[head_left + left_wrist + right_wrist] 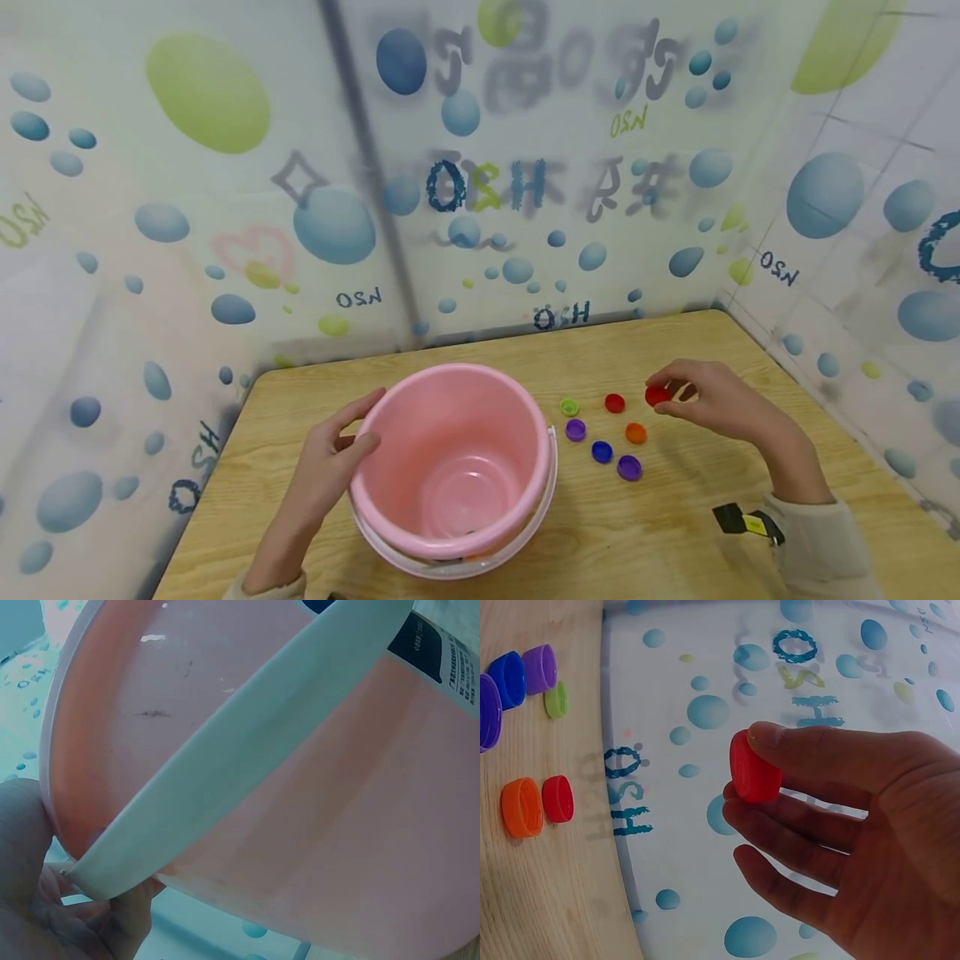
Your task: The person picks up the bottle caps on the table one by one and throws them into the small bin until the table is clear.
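A pink bucket [450,450] with a white handle [247,742] leans on the wooden table, its mouth tipped toward the head camera. My left hand [330,467] grips its rim on the left, thumb on the near side of the edge. In the left wrist view the handle crosses the bucket's outer wall. Between thumb and fingers, my right hand [708,398] pinches a red bottle cap [754,769] above the table. Left of that hand lie another red cap [615,403], an orange cap [636,433], a green cap [569,407], a blue cap [602,452] and purple caps [630,468].
A translucent curtain [480,250] printed with blue and green bubbles stands behind and on both sides of the table [660,517]. The loose caps lie between the bucket and my right hand. A dark label [420,649] is on the bucket's wall.
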`<state>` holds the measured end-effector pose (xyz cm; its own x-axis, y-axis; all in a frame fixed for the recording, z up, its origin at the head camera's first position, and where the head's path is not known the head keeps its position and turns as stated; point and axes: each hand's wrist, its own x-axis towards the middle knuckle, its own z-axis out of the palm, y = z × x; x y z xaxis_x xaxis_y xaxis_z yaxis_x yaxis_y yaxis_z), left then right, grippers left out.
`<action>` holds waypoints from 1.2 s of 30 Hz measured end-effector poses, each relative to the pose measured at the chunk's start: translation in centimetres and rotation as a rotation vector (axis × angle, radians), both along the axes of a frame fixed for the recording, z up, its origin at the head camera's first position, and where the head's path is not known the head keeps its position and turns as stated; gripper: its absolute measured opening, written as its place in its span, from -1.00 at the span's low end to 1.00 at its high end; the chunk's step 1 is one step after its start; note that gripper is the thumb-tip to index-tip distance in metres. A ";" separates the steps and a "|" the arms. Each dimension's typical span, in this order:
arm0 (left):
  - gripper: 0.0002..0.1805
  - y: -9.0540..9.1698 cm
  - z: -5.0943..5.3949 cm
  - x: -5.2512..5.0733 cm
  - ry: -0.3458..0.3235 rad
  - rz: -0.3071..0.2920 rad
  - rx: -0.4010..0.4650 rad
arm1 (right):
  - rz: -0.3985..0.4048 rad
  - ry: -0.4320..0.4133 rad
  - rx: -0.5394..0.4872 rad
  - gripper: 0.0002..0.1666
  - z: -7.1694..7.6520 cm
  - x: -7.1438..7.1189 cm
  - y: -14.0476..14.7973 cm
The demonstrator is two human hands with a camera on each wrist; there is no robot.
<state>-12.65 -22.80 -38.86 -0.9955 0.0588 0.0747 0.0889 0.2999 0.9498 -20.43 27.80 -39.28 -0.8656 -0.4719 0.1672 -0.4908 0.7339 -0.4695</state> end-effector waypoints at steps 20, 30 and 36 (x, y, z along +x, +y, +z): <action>-0.42 0.0 0.0 -0.1 -0.016 0.001 -0.018 | 0.028 0.099 -0.008 -0.65 1.2 1.1 -1.1; -0.43 -0.1 0.0 0.1 -0.003 -0.008 -0.024 | 0.029 0.162 -0.010 -0.65 1.3 1.3 -1.9; -0.43 -0.1 -0.1 0.1 0.013 -0.008 -0.029 | 0.032 0.172 -0.005 -0.64 0.9 1.1 -2.2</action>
